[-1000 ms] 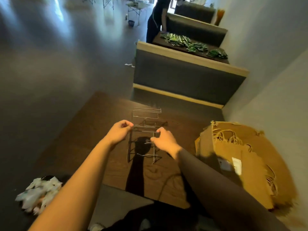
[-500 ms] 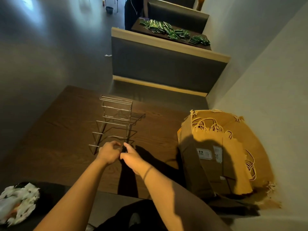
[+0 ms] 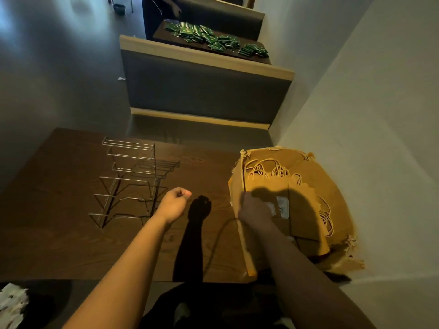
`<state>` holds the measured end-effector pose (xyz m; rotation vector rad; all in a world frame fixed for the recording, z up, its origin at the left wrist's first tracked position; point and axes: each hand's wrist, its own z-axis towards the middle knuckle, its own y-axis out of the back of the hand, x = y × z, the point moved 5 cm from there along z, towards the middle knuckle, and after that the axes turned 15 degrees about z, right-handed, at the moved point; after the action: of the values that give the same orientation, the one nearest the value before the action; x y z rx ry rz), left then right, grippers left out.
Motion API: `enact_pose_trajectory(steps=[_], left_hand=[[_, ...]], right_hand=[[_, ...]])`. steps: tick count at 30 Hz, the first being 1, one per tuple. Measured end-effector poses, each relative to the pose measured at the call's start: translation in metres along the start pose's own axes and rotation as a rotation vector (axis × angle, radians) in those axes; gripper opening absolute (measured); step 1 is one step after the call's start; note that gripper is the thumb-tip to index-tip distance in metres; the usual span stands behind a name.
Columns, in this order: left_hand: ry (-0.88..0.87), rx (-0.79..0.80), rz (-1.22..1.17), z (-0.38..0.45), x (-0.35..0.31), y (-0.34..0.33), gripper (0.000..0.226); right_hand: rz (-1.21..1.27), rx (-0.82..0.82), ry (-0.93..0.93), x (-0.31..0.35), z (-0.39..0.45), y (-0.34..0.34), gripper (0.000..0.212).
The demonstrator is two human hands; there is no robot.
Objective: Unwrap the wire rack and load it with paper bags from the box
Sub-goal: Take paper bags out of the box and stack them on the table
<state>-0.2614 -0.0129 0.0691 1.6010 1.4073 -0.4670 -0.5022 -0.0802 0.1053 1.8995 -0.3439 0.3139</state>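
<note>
On the dark wood-grain worktop (image 3: 59, 245), toward ten o'clock from the person, stands the bare silver wire rack (image 3: 129, 184), a stepped frame of thin metal rods with several tiers rising away from the viewer, each tier a horizontal bar carried on V-shaped side supports; no wrapping shows on it and no bag sits in any tier. Its thin shadow falls on the wood just to its right. At two o'clock, against the pale wall (image 3: 356, 115), sits the torn-open brown cardboard box (image 3: 332, 186), its ragged flaps spread outward, packed with upright brown paper bags (image 3: 299, 210) whose twisted cord handles loop up along the far and right edges; a small white label shows on the face of the nearest bag. The right hand (image 3: 255, 213), in shadow, reaches down at the near-left rim of the box, its fingers curled against the edge of the bags, though I cannot tell whether they actually grip one. The left hand (image 3: 174, 205) hovers above the worktop between rack and box, curled into a loose fist and holding nothing. Crumpled white wrapping paper (image 3: 10, 307) lies at eight o'clock, off the worktop's near corner.
</note>
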Motion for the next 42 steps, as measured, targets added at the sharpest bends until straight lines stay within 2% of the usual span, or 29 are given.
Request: enact_pose_trajectory(steps=[5, 9, 11, 13, 15, 17, 19, 20, 24, 27, 30, 32, 37, 42], left_hand=[[0.005, 0.182, 0.015, -0.027, -0.015, -0.036, 0.015], [-0.001, 0.444, 0.078, -0.050, -0.021, -0.079, 0.043], [-0.010, 0.520, 0.098, -0.054, -0.021, -0.094, 0.067], [0.008, 0.521, 0.085, -0.051, -0.019, -0.106, 0.074], [0.020, 0.481, 0.074, -0.047, -0.018, -0.117, 0.062], [0.016, 0.463, 0.080, -0.046, -0.019, -0.128, 0.056], [0.002, 0.462, 0.052, -0.053, -0.025, -0.137, 0.043], [-0.007, 0.455, 0.052, -0.055, -0.025, -0.140, 0.040], [-0.012, 0.454, 0.051, -0.056, -0.027, -0.143, 0.044], [0.006, 0.482, -0.002, -0.051, -0.021, -0.147, 0.056], [0.031, 0.488, -0.031, -0.051, -0.018, -0.153, 0.053], [0.040, 0.491, -0.030, -0.052, -0.017, -0.156, 0.050], [0.004, 0.488, 0.045, -0.052, -0.017, -0.154, 0.047], [-0.046, 0.479, 0.132, -0.048, -0.017, -0.151, 0.069]], right_hand=[[-0.071, 0.020, 0.061, 0.015, 0.002, -0.010, 0.040], [-0.011, 0.019, 0.128, 0.027, 0.011, -0.014, 0.022], [0.062, 0.087, 0.154, 0.030, 0.014, -0.019, 0.017], [0.274, 0.169, 0.120, 0.026, 0.020, -0.026, 0.029], [0.658, 0.230, -0.027, 0.014, 0.023, -0.030, 0.041], [0.856, 0.118, -0.171, -0.017, 0.029, -0.027, 0.035], [0.718, -0.074, -0.231, -0.060, 0.033, -0.020, 0.037], [0.656, -0.112, -0.271, -0.081, 0.034, -0.020, 0.046], [0.565, -0.075, -0.357, -0.122, 0.030, -0.039, 0.089], [0.511, -0.096, -0.339, -0.120, 0.031, -0.045, 0.099], [0.704, -0.099, -0.352, -0.120, 0.035, -0.050, 0.096], [0.735, -0.112, -0.333, -0.120, 0.032, -0.051, 0.088], [0.818, -0.142, -0.192, -0.113, 0.021, -0.028, 0.054], [0.776, -0.268, -0.199, -0.135, 0.007, 0.019, 0.042]])
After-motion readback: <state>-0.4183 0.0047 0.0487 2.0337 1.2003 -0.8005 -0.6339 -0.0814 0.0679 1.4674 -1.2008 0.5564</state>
